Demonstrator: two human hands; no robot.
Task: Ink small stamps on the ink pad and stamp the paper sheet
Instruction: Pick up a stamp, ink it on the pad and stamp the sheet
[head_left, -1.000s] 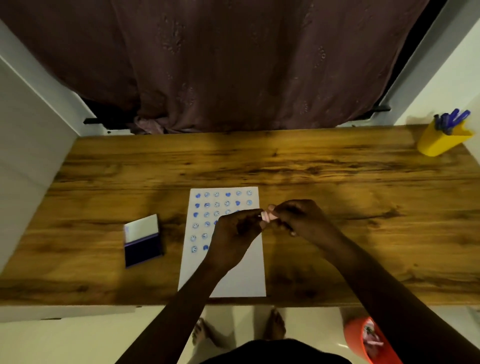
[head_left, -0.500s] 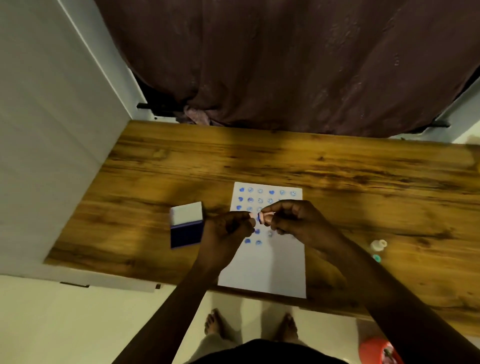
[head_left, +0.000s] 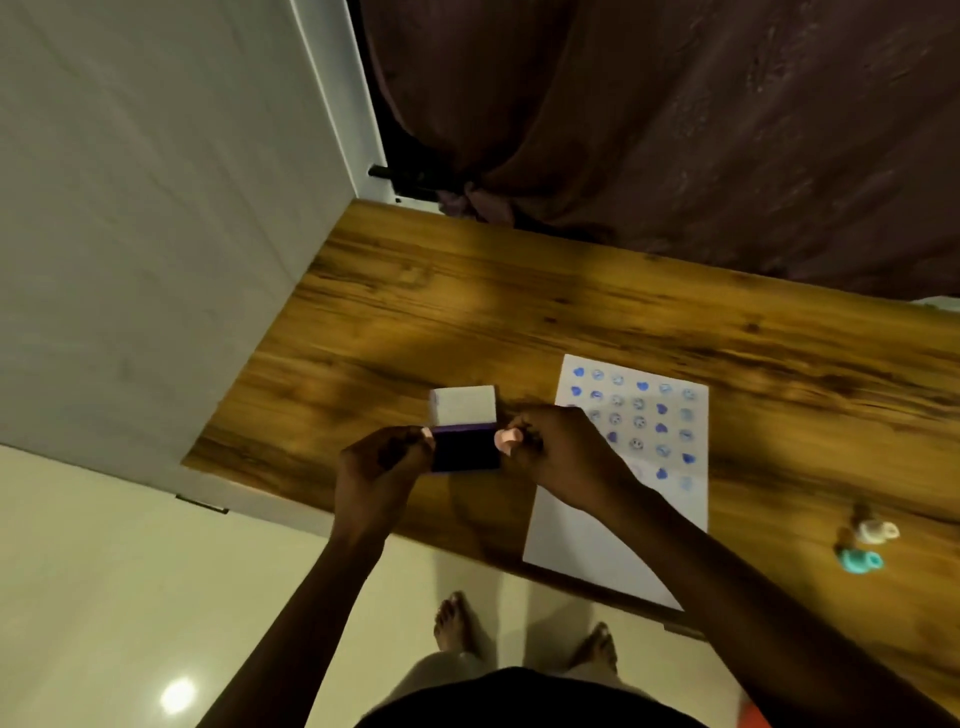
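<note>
The open ink pad lies on the wooden table, its white lid tipped up behind the dark pad. My right hand pinches a small pink stamp at the pad's right edge. At the pad's left edge, my left hand is closed on a small pink piece. To the right lies the white paper sheet, its upper half covered with rows of blue prints; my right wrist hides part of it.
A white stamp and a teal stamp lie on the table right of the sheet. A white wall panel borders the table's left end and a dark curtain hangs behind. My bare feet show below the near edge.
Both hands moved left from above the paper to the ink pad and drew apart, the pink stamp staying in my right hand. The camera view swung left.
</note>
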